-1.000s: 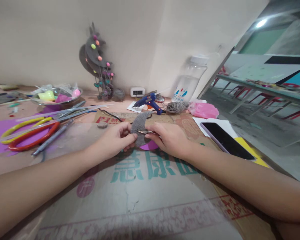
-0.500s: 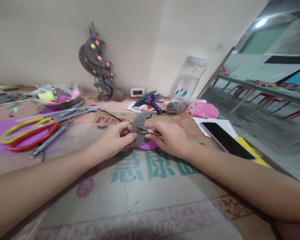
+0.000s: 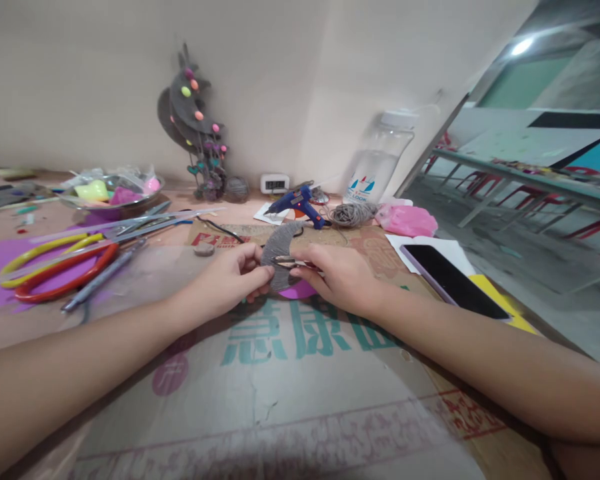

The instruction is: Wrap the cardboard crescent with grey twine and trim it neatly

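Observation:
A crescent moon wrapped in grey yarn (image 3: 276, 248) stands upright between my hands over the cardboard. My left hand (image 3: 243, 270) pinches its left edge between thumb and fingers. My right hand (image 3: 333, 273) is closed around what looks like small scissors (image 3: 283, 261); their pointed blades lie across the front of the crescent, and the handles are mostly hidden in my fingers. Just under the crescent, a purple piece (image 3: 299, 289) shows, partly covered by my right hand.
Behind my hands are a blue glue gun (image 3: 300, 200), a grey yarn ball (image 3: 353, 214), a small clock (image 3: 275, 183) and a water bottle (image 3: 380, 160). Large scissors (image 3: 67, 267) and a bowl (image 3: 113, 203) lie left; a phone (image 3: 455, 280) lies right. A moon ornament (image 3: 190, 113) hangs behind.
The scissors' blades have shifted slightly across the crescent and appear closer together. Both hands keep nearly the same place and hold.

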The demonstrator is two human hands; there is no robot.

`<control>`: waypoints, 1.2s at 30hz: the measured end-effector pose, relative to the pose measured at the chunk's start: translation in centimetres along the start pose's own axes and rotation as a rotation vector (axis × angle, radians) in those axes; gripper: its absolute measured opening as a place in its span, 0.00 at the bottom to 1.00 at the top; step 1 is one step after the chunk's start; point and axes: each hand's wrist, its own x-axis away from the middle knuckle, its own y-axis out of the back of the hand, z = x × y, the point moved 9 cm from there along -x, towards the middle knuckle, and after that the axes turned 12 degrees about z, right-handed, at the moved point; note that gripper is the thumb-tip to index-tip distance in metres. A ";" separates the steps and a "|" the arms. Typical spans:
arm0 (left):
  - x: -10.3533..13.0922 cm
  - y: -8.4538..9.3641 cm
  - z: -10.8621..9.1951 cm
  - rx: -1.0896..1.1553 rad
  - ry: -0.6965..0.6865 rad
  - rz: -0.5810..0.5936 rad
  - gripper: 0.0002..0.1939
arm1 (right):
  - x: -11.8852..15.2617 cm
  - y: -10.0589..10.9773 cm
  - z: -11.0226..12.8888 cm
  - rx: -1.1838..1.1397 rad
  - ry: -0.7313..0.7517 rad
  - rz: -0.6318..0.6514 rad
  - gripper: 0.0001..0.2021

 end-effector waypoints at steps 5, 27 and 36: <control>-0.1 0.0 0.0 0.007 -0.007 0.004 0.04 | -0.1 -0.3 -0.1 0.010 -0.013 0.035 0.12; 0.1 0.3 -0.2 -0.023 0.003 -0.021 0.06 | 0.2 0.3 -0.7 -0.086 -0.046 -0.056 0.12; 0.1 0.4 -0.2 -0.032 0.004 -0.029 0.06 | 0.3 0.1 -1.1 -0.081 -0.063 -0.049 0.13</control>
